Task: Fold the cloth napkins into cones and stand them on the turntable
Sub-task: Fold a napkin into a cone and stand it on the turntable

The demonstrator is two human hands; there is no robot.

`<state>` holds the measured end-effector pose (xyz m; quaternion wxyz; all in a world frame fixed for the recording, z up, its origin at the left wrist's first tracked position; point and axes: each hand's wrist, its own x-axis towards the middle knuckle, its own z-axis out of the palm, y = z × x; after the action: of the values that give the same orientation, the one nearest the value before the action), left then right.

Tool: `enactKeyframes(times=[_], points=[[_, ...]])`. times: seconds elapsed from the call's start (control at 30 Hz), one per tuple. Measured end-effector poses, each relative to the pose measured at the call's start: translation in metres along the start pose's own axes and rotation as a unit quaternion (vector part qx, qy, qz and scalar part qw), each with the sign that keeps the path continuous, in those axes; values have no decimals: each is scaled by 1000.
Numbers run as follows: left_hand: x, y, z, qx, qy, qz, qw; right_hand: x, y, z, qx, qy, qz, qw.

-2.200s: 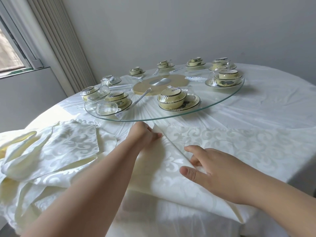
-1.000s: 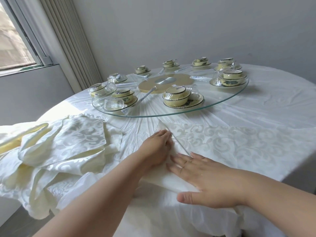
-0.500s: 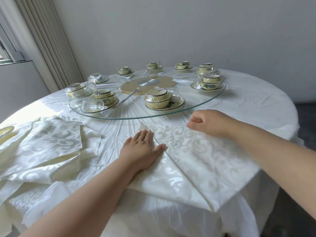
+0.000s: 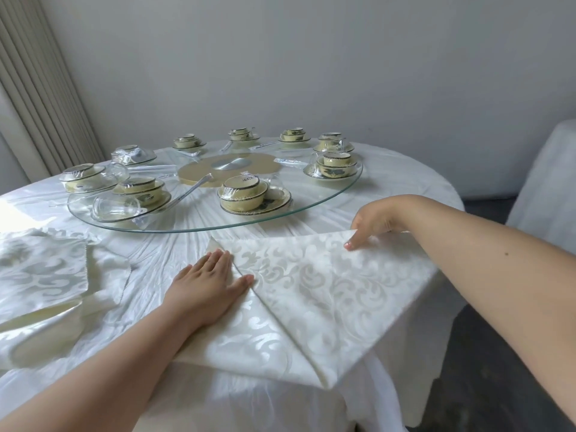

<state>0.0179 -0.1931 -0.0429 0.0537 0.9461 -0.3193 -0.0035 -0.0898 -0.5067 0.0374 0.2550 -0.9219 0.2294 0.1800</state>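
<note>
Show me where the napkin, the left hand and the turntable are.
napkin (image 4: 327, 294): head view, middle of its patterned top layer.
left hand (image 4: 208, 282): head view, back of the hand, flat on the napkin.
turntable (image 4: 311, 207): head view, bare glass near the rim.

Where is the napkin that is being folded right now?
In the head view, the napkin lies at the table's near edge, just in front of the glass turntable, between the left hand pressing it flat and the right hand pinching its far corner.

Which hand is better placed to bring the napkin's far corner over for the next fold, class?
Right. The right hand already pinches the far corner of the napkin, while the left hand lies flat on it, pinning the fold.
</note>
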Motion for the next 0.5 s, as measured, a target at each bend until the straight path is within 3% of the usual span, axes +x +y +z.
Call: enactKeyframes(times=[0.3,0.4,0.5], points=[[5,-5,2,4,-9,-3,1000,-59,106,-35,4,22,108,994],[5,-5,1,4,-8,-5,1000,-65,108,-39,45,42,99,993],[3,-6,0,4,-6,-7,1000,-63,86,-41,155,74,28,985]])
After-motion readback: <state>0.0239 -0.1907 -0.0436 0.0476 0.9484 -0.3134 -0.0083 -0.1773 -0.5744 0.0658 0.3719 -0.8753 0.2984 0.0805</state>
